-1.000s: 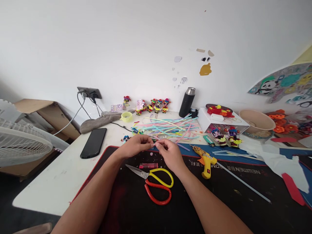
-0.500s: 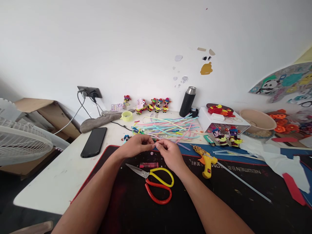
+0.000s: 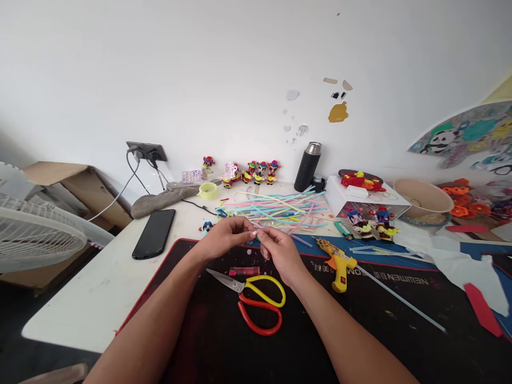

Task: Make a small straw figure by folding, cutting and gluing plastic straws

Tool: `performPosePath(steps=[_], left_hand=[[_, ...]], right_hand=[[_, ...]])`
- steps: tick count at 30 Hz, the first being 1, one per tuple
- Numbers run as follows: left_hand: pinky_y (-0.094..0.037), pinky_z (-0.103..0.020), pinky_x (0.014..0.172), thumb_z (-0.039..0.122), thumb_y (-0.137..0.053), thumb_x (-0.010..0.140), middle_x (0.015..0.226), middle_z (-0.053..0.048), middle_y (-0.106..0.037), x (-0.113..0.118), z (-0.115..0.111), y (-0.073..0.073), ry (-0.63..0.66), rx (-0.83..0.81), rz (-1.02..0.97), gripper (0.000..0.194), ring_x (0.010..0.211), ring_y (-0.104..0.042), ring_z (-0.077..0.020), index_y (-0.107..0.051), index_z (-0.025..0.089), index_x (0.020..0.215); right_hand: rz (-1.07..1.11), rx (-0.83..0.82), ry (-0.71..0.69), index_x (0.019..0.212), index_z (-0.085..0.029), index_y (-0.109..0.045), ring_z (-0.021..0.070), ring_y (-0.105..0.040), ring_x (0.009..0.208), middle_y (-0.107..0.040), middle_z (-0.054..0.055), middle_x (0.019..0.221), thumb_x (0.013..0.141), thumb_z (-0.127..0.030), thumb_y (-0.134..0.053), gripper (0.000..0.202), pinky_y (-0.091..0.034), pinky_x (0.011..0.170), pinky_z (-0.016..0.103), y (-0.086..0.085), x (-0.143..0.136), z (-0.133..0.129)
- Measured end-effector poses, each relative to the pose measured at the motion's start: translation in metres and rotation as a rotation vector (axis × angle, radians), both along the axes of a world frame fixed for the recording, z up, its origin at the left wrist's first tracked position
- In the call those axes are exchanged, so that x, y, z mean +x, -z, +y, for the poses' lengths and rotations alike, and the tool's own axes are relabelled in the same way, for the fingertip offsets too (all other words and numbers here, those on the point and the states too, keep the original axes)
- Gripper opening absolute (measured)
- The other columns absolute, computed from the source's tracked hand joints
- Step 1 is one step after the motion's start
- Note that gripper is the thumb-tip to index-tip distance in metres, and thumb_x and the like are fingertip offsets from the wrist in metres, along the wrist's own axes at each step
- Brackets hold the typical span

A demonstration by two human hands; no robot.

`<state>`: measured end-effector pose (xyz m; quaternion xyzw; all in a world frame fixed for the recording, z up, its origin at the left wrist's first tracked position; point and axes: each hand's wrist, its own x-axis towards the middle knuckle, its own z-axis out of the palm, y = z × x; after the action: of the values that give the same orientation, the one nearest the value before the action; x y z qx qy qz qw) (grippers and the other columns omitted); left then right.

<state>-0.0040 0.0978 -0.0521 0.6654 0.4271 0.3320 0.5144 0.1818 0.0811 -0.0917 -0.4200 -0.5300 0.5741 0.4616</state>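
Note:
My left hand (image 3: 230,236) and my right hand (image 3: 279,250) meet fingertip to fingertip over the far part of the black mat (image 3: 208,341). Both are closed in a pinch around a tiny whitish bit (image 3: 255,233), too small to name. Just below the fingers a small pale pink piece (image 3: 249,252) lies on the mat. Nearer to me are a red lighter (image 3: 244,271) and scissors (image 3: 263,305) with one yellow and one red handle, blades apart. A yellow glue gun (image 3: 340,266) with a long glue stick (image 3: 400,300) rests to the right of my right hand.
Behind my hands lies a heap of pastel straws (image 3: 276,205). Several small figurines (image 3: 261,173) and a black thermos (image 3: 308,168) stand by the wall. A phone (image 3: 154,233) lies at left, near a fan (image 3: 40,232). A white box (image 3: 366,197) and a bowl (image 3: 423,198) stand at right.
My right fingers have curled and turned slightly against the left ones, and the whitish bit between the fingertips shows more. Everything on the table stays where it was.

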Motion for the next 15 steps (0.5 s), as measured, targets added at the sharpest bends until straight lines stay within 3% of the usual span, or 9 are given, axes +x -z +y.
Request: performPosePath(steps=[4, 11, 15], left_hand=[[-0.039, -0.026, 0.062, 0.062, -0.071, 0.084, 0.072, 0.001, -0.058, 0.002, 0.001, 0.004, -0.052, 0.077, 0.083, 0.045, 0.067, -0.049, -0.0148, -0.065, 0.017, 0.083], [-0.041, -0.026, 0.063, 0.054, -0.069, 0.088, 0.076, 0.001, -0.065, 0.002, 0.002, 0.013, -0.076, 0.167, 0.186, 0.035, 0.069, -0.054, -0.0163, -0.065, 0.019, 0.087], [-0.044, -0.028, 0.066, 0.045, -0.065, 0.092, 0.080, -0.001, -0.071, 0.004, 0.002, 0.017, -0.074, 0.195, 0.205, 0.024, 0.073, -0.062, -0.0188, -0.066, 0.021, 0.094]], right_hand=[[-0.094, 0.072, -0.003, 0.092, -0.019, -0.072, 0.0132, -0.040, 0.048, -0.044, -0.007, 0.051, 0.092, -0.058, -0.062, 0.041, -0.031, 0.051, 0.028, 0.003, 0.000, 0.001], [-0.246, 0.148, -0.004, 0.074, -0.021, -0.063, 0.0147, -0.044, 0.050, -0.048, -0.004, 0.052, 0.097, -0.053, -0.052, 0.041, -0.034, 0.053, 0.029, 0.003, 0.002, 0.000], [-0.232, 0.112, -0.017, 0.098, -0.017, -0.074, 0.0143, -0.044, 0.049, -0.048, -0.005, 0.052, 0.096, -0.045, -0.052, 0.035, -0.033, 0.051, 0.027, 0.005, 0.000, 0.001]])
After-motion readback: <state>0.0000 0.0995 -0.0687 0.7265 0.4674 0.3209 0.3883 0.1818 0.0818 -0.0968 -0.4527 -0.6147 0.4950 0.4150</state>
